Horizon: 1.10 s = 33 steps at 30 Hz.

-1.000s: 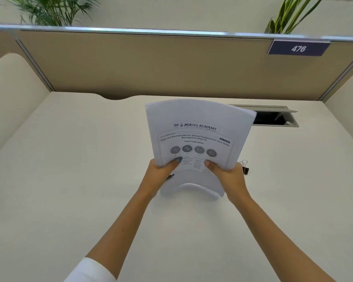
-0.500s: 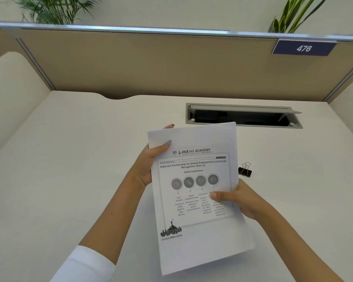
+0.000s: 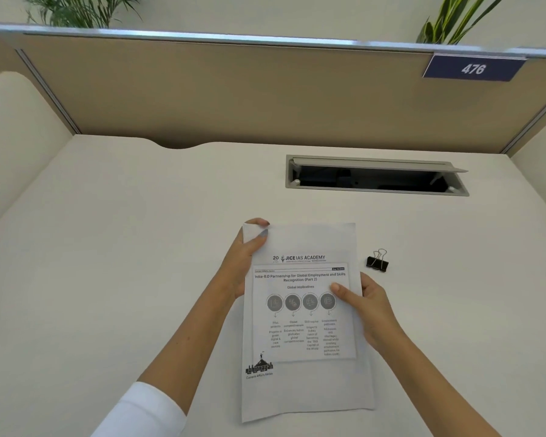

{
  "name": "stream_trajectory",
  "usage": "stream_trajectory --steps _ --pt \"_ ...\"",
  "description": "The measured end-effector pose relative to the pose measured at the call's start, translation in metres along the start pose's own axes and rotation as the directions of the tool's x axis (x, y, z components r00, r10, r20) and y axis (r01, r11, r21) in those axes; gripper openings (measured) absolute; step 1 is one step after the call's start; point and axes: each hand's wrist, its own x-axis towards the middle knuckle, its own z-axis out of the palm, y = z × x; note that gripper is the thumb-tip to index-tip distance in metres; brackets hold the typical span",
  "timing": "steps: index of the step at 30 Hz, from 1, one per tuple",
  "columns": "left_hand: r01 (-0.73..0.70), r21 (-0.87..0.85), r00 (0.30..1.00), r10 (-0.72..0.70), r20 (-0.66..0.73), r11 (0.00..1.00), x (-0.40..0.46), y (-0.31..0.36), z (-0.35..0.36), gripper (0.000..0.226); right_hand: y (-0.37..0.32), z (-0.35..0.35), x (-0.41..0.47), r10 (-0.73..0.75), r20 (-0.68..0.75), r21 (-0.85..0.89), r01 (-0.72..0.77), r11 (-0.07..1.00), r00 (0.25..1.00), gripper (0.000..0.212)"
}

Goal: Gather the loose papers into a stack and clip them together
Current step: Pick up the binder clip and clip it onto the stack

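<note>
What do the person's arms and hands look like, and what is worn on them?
The left hand has grey-blue painted nails; a white sleeve covers that arm near the elbow, and the forearm is bare. The right hand has a short unpainted thumbnail, and no sleeve shows on that arm. No rings, watch or gloves are visible.

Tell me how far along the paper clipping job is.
Gathering looks done: the white printed paper stack sits squared up. In hand: the left hand pinches its top left corner and the right hand grips its right edge. Left to do: the black metal binder clip lies untouched on the cream desk, right of the stack.
</note>
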Motion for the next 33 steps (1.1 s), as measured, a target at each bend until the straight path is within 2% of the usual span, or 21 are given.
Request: stream_trajectory --steps 4,8,11,16,18,21,23,24,28,31,33 --pt "0.017 0.082 0.997 -0.011 -0.075 0.997 0.002 -0.011 -0.010 0.019 0.014 0.001 0.004 -0.060 -0.081 -0.112 0.051 0.992 0.995 0.024" --pt "0.046 0.229 0.971 0.011 -0.239 0.972 0.005 -0.028 -0.023 0.022 0.029 0.005 0.010 -0.091 -0.155 -0.282 0.044 0.958 0.984 0.018" --pt "0.124 0.311 0.936 -0.007 -0.353 0.942 0.007 -0.040 -0.034 0.017 0.034 0.007 0.012 -0.121 -0.198 -0.364 0.042 0.931 0.973 0.020" --pt "0.155 0.391 0.927 0.003 -0.375 0.907 0.010 -0.049 -0.046 0.021 0.033 0.008 0.011 -0.192 -0.235 -0.438 0.072 0.896 0.953 0.031" --pt "0.153 0.396 0.927 0.008 -0.375 0.905 0.010 -0.050 -0.047 0.027 0.029 0.003 0.016 -0.245 -0.309 -0.447 0.088 0.890 0.919 0.032" --pt "0.142 0.398 0.929 0.017 -0.370 0.906 0.008 -0.051 -0.046 0.028 0.013 -0.015 0.029 -0.363 -0.465 -0.406 0.170 0.898 0.808 0.027" --pt "0.135 0.403 0.933 0.020 -0.359 0.905 0.008 -0.051 -0.047 0.032 -0.004 -0.033 0.039 -0.435 -0.494 -0.476 0.184 0.860 0.753 0.026" --pt "0.133 0.401 0.937 0.017 -0.348 0.907 0.009 -0.051 -0.048 0.035 -0.011 -0.042 0.046 -0.448 -0.468 -0.530 0.164 0.832 0.762 0.029" --pt "0.132 0.396 0.943 0.008 -0.332 0.909 0.009 -0.051 -0.049 0.030 -0.029 -0.073 0.069 -0.326 -0.244 -0.750 0.036 0.661 0.913 0.039" --pt "0.120 0.401 0.946 0.018 -0.324 0.908 0.008 -0.052 -0.048 0.027 -0.036 -0.080 0.076 -0.343 -0.131 -0.865 0.062 0.498 0.930 0.020" --pt "0.117 0.404 0.945 0.023 -0.325 0.907 0.008 -0.053 -0.050 0.027 -0.044 -0.079 0.078 -0.337 -0.090 -0.899 0.069 0.432 0.937 0.010"
